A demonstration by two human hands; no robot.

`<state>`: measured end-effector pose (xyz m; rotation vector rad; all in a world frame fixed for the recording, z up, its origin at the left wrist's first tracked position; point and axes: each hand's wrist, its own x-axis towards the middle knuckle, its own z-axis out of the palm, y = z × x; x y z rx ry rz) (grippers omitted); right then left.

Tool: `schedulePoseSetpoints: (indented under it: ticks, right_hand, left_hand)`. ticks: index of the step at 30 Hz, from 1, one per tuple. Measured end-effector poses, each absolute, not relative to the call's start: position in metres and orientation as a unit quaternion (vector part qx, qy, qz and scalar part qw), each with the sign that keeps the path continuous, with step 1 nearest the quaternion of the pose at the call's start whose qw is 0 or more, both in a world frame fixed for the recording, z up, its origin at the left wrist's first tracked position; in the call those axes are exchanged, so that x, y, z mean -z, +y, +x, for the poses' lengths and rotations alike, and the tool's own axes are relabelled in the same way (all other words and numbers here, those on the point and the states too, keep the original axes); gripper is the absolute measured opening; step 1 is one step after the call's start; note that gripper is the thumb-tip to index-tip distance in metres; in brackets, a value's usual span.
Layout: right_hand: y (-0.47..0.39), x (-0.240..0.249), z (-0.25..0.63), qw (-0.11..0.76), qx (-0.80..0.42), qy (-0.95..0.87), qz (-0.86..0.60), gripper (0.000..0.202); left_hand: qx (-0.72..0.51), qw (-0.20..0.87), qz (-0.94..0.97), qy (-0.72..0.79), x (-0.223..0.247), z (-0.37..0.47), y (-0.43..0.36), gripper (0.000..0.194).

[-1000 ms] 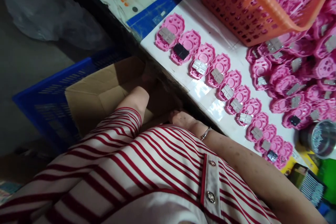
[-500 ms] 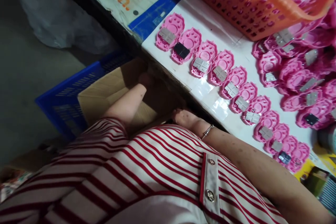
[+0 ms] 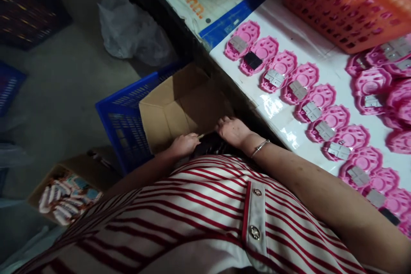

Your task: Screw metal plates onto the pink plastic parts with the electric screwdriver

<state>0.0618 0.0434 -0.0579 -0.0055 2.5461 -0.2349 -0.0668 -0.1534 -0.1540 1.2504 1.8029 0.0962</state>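
Observation:
Below the table edge, an open cardboard box [image 3: 173, 115] sits in a blue plastic crate [image 3: 125, 126]. My left hand [image 3: 185, 144] is closed on the near rim of the box. On the same rim, further right, my right hand [image 3: 233, 132] has its fingers curled over the cardboard; a bracelet [image 3: 260, 147] is on that wrist. On the white table [image 3: 253, 98], a slanting row of pink plastic shells [image 3: 282, 64] lies to the right of my hands, each with a grey or black block.
An orange basket [image 3: 337, 8] of pink parts stands at the upper right, by a pile of pink shells [image 3: 372, 90]. Plastic bags [image 3: 128, 30] lie on the floor. A carton of small packed items [image 3: 64, 197] is at lower left.
My left hand has come from deep inside the box back to its near rim. My right hand stays at the rim. The view has shifted left, showing more floor.

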Motion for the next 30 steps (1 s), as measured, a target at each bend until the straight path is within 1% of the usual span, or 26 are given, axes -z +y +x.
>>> schedulePoseSetpoints:
  ticks: [1, 3, 5, 7, 9, 13, 16, 19, 22, 27, 30]
  right_hand:
    - [0.044, 0.05, 0.062, 0.272, 0.08, 0.959, 0.004, 0.037]
    - [0.047, 0.034, 0.068, 0.245, 0.072, 0.967, 0.013, 0.03]
    - [0.049, 0.024, 0.076, 0.235, 0.076, 0.969, 0.016, 0.031]
    - [0.052, 0.021, 0.085, 0.239, 0.086, 0.967, 0.015, 0.033]
    - [0.053, 0.023, 0.093, 0.248, 0.094, 0.964, 0.011, 0.028]
    - [0.052, 0.029, 0.1, 0.262, 0.102, 0.96, 0.008, 0.026]
    - [0.052, 0.028, 0.102, 0.269, 0.109, 0.957, 0.014, 0.026]
    - [0.052, 0.026, 0.103, 0.275, 0.122, 0.953, 0.022, 0.027]
    - [0.051, 0.027, 0.104, 0.284, 0.14, 0.948, 0.023, 0.028]
    - [0.048, 0.03, 0.113, 0.306, 0.176, 0.935, 0.038, 0.03]
    - [0.047, 0.029, 0.12, 0.315, 0.209, 0.924, 0.054, 0.03]
  left_hand:
    - [-0.031, 0.437, 0.507, 0.742, 0.157, -0.071, -0.159, 0.031]
    - [-0.021, 0.399, 0.504, 0.766, 0.16, -0.084, -0.175, 0.03]
    - [-0.02, 0.362, 0.495, 0.79, 0.161, -0.1, -0.192, 0.03]
    - [-0.025, 0.33, 0.478, 0.813, 0.163, -0.116, -0.205, 0.031]
    - [-0.038, 0.304, 0.458, 0.835, 0.164, -0.128, -0.21, 0.031]
    - [-0.085, 0.269, 0.422, 0.861, 0.165, -0.149, -0.205, 0.035]
    - [-0.119, 0.255, 0.399, 0.873, 0.162, -0.164, -0.199, 0.032]
    - [-0.105, 0.266, 0.392, 0.874, 0.166, -0.17, -0.192, 0.028]
    - [-0.063, 0.304, 0.4, 0.863, 0.183, -0.159, -0.176, 0.035]
    - [-0.007, 0.389, 0.393, 0.833, 0.224, -0.114, -0.139, 0.038]
    - [0.011, 0.445, 0.373, 0.814, 0.24, -0.085, -0.119, 0.037]
